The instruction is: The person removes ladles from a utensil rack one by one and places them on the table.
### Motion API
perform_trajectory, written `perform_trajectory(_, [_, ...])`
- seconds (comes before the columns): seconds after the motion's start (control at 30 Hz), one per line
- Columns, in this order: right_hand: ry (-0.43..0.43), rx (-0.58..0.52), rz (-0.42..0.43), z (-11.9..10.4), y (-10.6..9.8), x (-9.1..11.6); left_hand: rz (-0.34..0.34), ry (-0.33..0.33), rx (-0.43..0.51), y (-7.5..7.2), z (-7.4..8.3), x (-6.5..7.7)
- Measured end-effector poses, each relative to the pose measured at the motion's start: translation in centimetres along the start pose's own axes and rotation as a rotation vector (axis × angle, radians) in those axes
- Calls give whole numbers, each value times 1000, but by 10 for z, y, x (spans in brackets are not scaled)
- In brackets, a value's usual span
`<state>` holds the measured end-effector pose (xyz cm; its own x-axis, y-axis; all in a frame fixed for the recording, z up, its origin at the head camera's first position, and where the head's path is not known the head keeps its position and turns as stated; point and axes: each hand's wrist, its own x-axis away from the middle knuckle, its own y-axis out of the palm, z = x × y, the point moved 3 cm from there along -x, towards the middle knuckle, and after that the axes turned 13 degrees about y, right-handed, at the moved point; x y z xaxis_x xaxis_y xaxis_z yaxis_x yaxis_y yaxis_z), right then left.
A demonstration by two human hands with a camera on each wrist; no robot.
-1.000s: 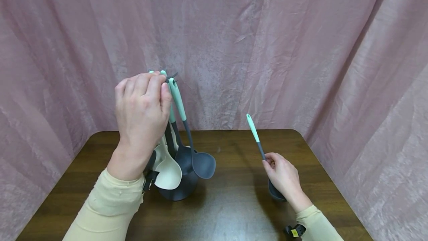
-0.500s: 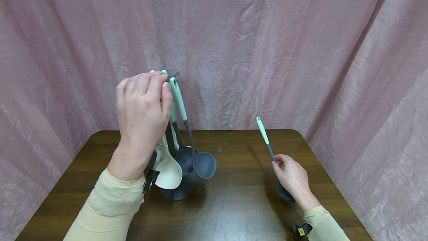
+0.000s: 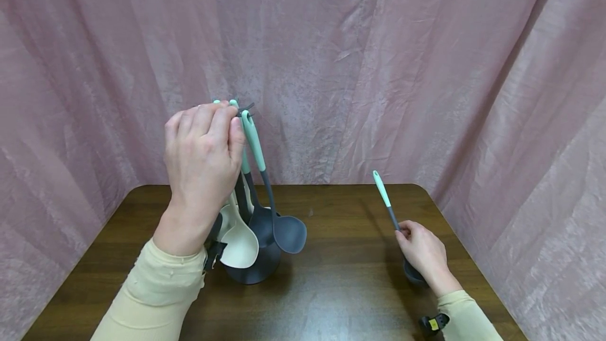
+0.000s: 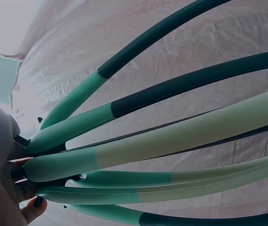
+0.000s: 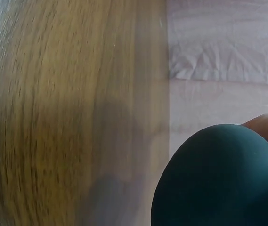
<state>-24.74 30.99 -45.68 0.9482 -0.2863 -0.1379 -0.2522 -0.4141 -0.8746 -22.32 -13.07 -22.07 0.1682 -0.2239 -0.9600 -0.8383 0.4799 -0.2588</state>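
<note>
My left hand (image 3: pixel 201 162) grips the top of a utensil stand (image 3: pixel 253 275), which has a dark round base. Around its top hang several utensils with mint handles, also close up in the left wrist view. Among them are a cream spoon-like utensil (image 3: pixel 241 246) and a dark grey one with a broad head (image 3: pixel 290 234). At the right, my right hand (image 3: pixel 426 251) pinches a ladle (image 3: pixel 382 188) by its dark shaft, mint handle tilted up and away. The ladle's dark bowl (image 5: pixel 218 179) fills the lower right of the right wrist view; in the head view my hand partly hides it.
The brown wooden table (image 3: pixel 341 272) reaches back to a pink curtain (image 3: pixel 303 67), which also hangs along both sides. Between the stand and my right hand lies bare tabletop. The table's right edge runs close by my right forearm.
My right hand has moved to the right and slightly nearer with the ladle, away from the stand. My left hand stays on the stand's top, almost unmoved.
</note>
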Motion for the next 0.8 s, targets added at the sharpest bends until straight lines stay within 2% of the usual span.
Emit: perform_trajectory(0.8, [66,81,-45,38,-4,-12,8,1,13,1,0,0])
